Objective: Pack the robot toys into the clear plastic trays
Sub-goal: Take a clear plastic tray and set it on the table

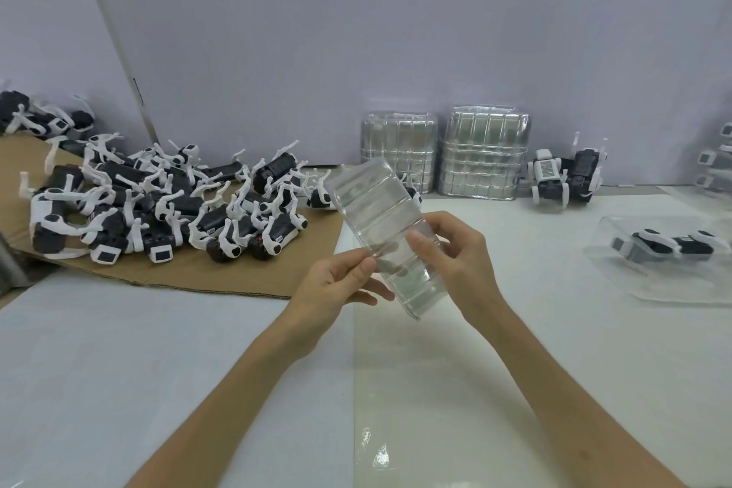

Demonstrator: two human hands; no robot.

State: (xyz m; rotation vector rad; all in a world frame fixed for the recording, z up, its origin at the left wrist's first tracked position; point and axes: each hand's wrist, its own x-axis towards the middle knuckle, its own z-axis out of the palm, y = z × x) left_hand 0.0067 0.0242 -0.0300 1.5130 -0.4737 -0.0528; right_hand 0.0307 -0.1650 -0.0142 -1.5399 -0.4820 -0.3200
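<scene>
While the left hand [336, 285] pinches the near left rim of an empty clear plastic tray [376, 218], the right hand [459, 254] grasps its right rim, thumb on top. The tray is held tilted above the middle of the desk [158, 368], its far end raised. A heap of black-and-white robot dog toys [158, 202] lies on a cardboard sheet [237, 273] at the desk's left edge. Two stacks of clear trays [481, 154] stand at the far edge against the wall. Just right of them stand two robot dogs [566, 178]. Near the right edge lies a filled tray [669, 250] with a toy inside.
</scene>
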